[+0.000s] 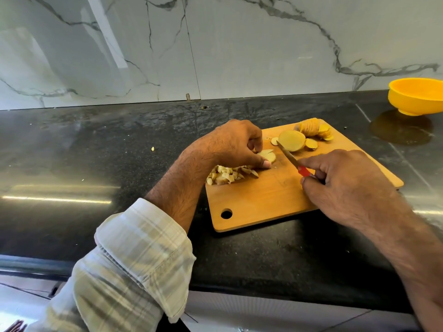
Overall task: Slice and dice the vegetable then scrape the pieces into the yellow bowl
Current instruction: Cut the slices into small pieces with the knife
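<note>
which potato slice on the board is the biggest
The big round slice lying flat just past the knife tip; it is clearly wider than the small slices beside it and those fanned behind it.

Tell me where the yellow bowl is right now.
In the head view the yellow bowl sits at the far right edge on the black counter, against the marble wall, beyond the far right corner of the cutting board.

text: none readable | labels: none | brands: none | numbers: none | signs: none (board, knife, bowl and wall all show plain surfaces)
</note>
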Motion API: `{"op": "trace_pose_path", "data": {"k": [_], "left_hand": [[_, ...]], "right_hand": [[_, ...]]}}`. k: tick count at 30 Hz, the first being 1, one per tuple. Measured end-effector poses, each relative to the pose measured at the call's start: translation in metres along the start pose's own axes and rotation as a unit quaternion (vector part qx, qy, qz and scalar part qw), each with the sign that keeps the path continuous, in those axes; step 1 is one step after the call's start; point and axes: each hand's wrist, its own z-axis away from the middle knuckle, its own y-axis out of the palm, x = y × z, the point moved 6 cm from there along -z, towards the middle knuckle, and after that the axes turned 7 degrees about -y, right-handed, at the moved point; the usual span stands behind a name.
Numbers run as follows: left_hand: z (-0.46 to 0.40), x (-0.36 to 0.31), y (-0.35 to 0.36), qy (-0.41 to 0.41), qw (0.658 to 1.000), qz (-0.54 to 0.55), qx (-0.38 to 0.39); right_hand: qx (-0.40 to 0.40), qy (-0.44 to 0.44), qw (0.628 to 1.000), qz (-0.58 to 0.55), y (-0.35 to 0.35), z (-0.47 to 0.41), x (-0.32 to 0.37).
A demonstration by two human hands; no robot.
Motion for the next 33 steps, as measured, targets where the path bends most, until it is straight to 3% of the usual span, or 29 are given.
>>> {"op": "trace_pose_path", "data": {"k": [13, 18, 28, 33], "left_hand": [[-0.003, 0.000, 0.001, 0.010, 1.000, 0.017, -0.019], [-0.001, -0.001, 0.001, 0.012, 1.000, 0.017, -0.020], [-0.005, -0.005, 0.003, -0.005, 0.999, 0.032, -0.021], [-0.006, -0.005, 0.003, -0.010, 0.999, 0.046, -0.022]], "right_hand": [[0.019, -0.008, 0.999, -0.027, 0.004, 0.001, 0.004], [-0.025, -0.009, 0.999, -0.026, 0.002, 0.004, 0.005], [0.029, -0.034, 0.998, 0.047, 0.009, 0.006, 0.029], [0.003, -0.065, 0.993, 0.097, 0.024, -0.011, 0.025]]}}
